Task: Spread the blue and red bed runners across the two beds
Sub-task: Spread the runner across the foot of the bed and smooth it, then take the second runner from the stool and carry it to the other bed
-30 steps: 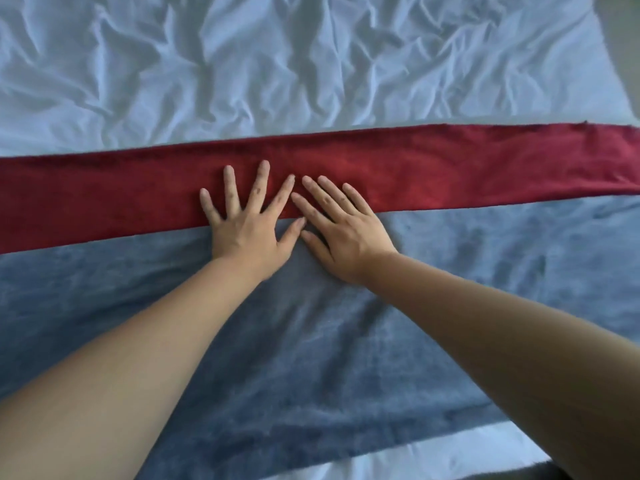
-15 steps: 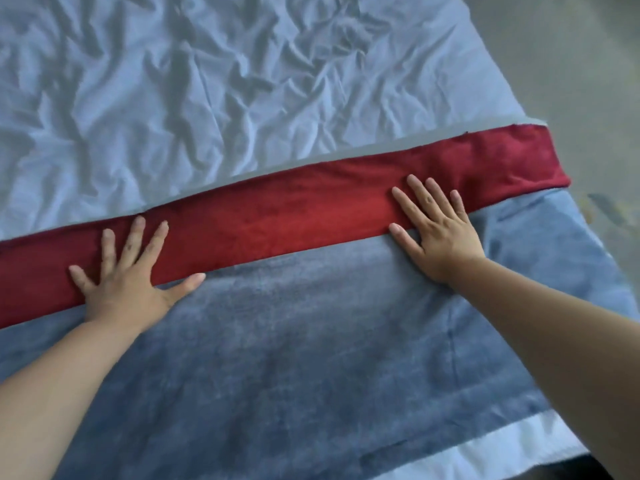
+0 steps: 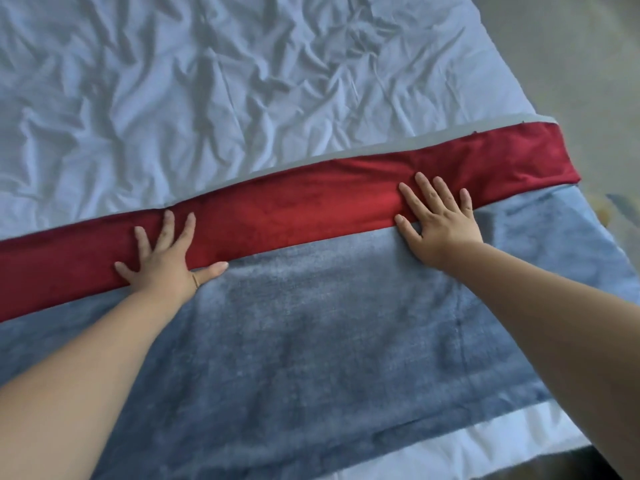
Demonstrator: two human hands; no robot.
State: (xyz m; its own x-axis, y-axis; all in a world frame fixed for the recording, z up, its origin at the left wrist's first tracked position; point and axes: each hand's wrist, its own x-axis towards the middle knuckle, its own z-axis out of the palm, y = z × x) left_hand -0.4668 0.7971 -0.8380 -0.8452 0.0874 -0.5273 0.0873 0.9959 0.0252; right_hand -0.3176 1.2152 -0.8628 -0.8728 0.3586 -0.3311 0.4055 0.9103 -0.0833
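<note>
A narrow red runner [image 3: 294,216] lies in a slanted band across the bed, on top of the far edge of a wide blue runner [image 3: 311,341]. My left hand [image 3: 166,261] lies flat with spread fingers on the red runner's near edge at the left. My right hand [image 3: 438,220] presses flat on the red runner farther right, its palm over the seam with the blue one. The red runner's right end reaches the bed's side edge.
Wrinkled white bed sheet [image 3: 207,81] covers the far part of the bed. A white strip of sheet [image 3: 467,441] shows at the bed's near edge. Beige floor [image 3: 571,57] lies past the bed's right side.
My two hands have slid apart along the red runner, from side by side at the middle to left and right. The view has turned toward the bed's right edge.
</note>
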